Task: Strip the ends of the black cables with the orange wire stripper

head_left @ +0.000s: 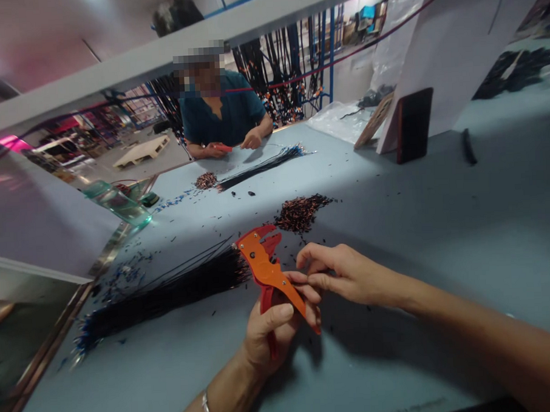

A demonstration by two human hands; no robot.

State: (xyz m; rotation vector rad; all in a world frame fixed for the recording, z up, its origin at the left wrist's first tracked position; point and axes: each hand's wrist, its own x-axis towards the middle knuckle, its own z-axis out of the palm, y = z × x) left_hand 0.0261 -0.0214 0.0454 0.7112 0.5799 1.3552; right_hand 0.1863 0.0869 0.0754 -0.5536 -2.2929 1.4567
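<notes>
My left hand [280, 327] is wrapped around the handles of an orange and red wire stripper [263, 264]. The tool's jaws point up and to the left, close to a bundle of black wires [169, 295] lying on the table. Just right of the handles is my right hand [351, 272], its fingers curled and thumb drawn in near the left fingertips. Whatever it may pinch is too small to make out. Beyond the jaws sits a pile of black and copper-coloured cut bits [302, 212].
Across the table [440, 235] a person [220, 111] holds a red tool beside another wire bundle [264, 167] and a small pile of bits [205, 180]. A green bottle [117, 204] lies at the left edge. A dark phone [415, 126] leans on a white panel at right.
</notes>
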